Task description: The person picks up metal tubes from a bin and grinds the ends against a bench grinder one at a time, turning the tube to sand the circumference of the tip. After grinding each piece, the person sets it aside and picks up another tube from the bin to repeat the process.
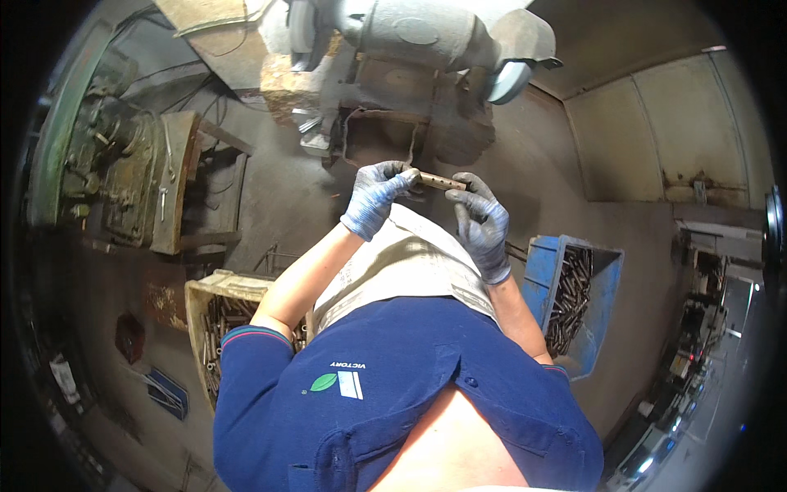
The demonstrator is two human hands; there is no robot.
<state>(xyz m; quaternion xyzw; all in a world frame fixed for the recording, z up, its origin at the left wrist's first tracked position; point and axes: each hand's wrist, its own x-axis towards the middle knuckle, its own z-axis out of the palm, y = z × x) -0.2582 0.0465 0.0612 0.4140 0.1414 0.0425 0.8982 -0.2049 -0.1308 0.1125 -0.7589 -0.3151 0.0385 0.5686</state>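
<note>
Workshop floor (631,254), two bins (198,324) (539,266), one grinder (418,33): two half-curled hands (377,199) (489,228) pinch one rod (439,181), seemingly metal.

Open room ahead, then bench grinder (418,33); blue bin (605,287) rightward

Left grip (375,201), gloved: mottled pale blue and white, smudged grey. Right grip (484,221), gloved: blue-grey, darkly smudged. Rod (438,181): dull brownish, dark spots. Shirt (459,361): navy; green leaf emblem (324,382); red-and-green striped sleeve trim (257,330). Lap cloth (402,258): off-white. Right crate (604,310): blue; metal parts (571,302), dark grey-brown. Left crate (196,316): cream-yellow. Far grinder (422,34): grey-green.
</note>
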